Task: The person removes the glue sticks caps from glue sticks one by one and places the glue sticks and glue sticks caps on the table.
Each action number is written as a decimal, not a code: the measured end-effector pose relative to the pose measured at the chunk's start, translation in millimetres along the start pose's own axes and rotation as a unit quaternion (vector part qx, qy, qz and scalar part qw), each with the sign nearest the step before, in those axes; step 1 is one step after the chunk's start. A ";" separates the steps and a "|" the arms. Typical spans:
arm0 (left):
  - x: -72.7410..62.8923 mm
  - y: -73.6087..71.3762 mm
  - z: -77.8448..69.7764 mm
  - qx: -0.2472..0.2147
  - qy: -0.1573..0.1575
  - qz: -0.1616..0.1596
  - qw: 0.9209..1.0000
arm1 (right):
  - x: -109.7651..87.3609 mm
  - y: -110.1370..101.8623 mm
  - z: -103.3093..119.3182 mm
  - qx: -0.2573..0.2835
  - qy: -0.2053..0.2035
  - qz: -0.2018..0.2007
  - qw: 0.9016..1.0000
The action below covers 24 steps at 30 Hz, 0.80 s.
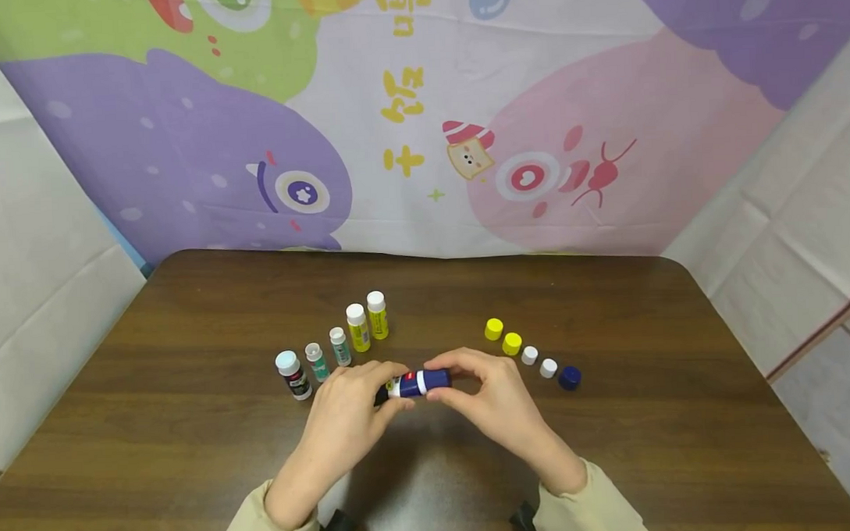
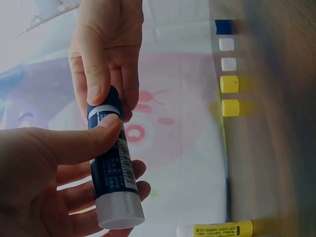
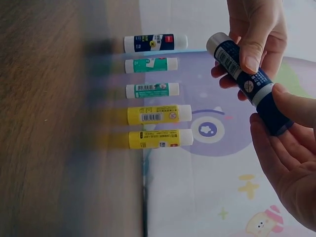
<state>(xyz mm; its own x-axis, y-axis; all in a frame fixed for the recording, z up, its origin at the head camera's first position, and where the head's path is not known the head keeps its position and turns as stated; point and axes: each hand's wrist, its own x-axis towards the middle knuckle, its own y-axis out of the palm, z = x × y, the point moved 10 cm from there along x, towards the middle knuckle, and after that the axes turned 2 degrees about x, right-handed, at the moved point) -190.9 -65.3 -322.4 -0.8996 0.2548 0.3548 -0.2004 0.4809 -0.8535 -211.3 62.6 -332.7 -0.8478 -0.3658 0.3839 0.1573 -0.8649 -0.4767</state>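
Note:
Both hands hold a dark blue glue stick (image 1: 410, 385) level above the table, between the two rows. My left hand (image 1: 349, 405) grips its labelled body, thumb on the near side; the white base (image 2: 120, 210) sticks out past the fingers in the left wrist view. At the other end, my right hand (image 1: 496, 392) pinches the dark blue cap (image 1: 437, 378) between thumb and fingers. A white band shows between cap and label, and the cap sits in line with the body.
Left of the hands stand uncapped glue sticks: a dark blue one (image 1: 295, 379), two green ones (image 1: 318, 364) and two yellow ones (image 1: 359, 334). On the right lie loose caps: two yellow (image 1: 512, 344), two white (image 1: 548, 367) and a blue one (image 1: 570, 378). A printed cloth (image 1: 409, 211) hangs behind the table.

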 end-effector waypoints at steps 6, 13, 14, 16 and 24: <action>-0.6 -1.2 1.2 0.008 0.001 -0.002 1.000 | -2.7 -5.1 -1.3 -0.004 -0.009 -0.008 1.000; -4.2 -22.2 20.3 0.009 -0.007 -0.061 0.998 | -5.3 -45.8 -9.8 -0.064 0.000 -0.053 0.996; -5.1 -28.5 24.7 0.005 -0.009 -0.077 0.997 | -6.2 -56.7 -12.2 -0.080 0.006 -0.067 0.995; -7.8 -43.9 33.5 0.001 -0.010 -0.117 0.993 | -8.7 -77.7 -17.7 -0.107 0.020 -0.090 0.990; -20.1 -88.9 72.2 -0.014 -0.060 -0.201 0.978 | -23.7 -121.9 -47.3 -0.195 0.100 -0.096 0.971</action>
<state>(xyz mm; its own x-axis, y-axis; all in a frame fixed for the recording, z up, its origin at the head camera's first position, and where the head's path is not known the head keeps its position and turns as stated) -183.1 -173.8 -281.2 -0.7895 -0.0604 0.6108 -0.5386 0.5454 -0.6422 -234.4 193.0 -321.1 -0.9302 -0.1036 0.3522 -0.1833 -0.7003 -0.6899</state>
